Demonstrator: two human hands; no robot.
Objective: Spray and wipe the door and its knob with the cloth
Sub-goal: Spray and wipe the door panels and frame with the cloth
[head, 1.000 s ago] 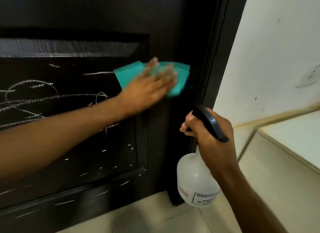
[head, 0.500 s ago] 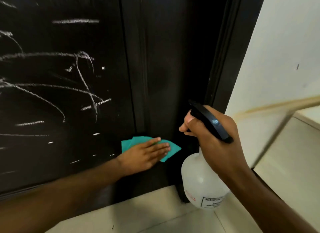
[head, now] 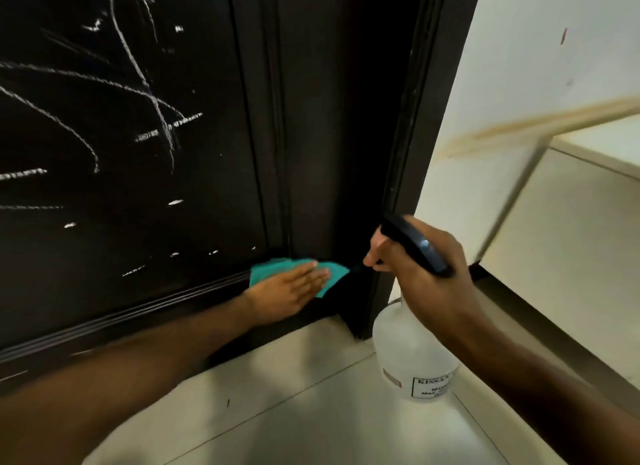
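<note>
Downward since earlier went the left hand [head: 289,293], flat on the cloth [head: 332,274], now low on the door [head: 311,118]; right hand [head: 426,277] grips the bottle [head: 412,357]. White streaks remain (knob unseen).

Spray bottle [head: 412,357] label reads partly "KISS".

A pale cream wall [head: 540,49] is standing right of the dark frame [head: 426,125], and beige glossy floor tiles [head: 294,412] are lying below, with thin joints.
</note>
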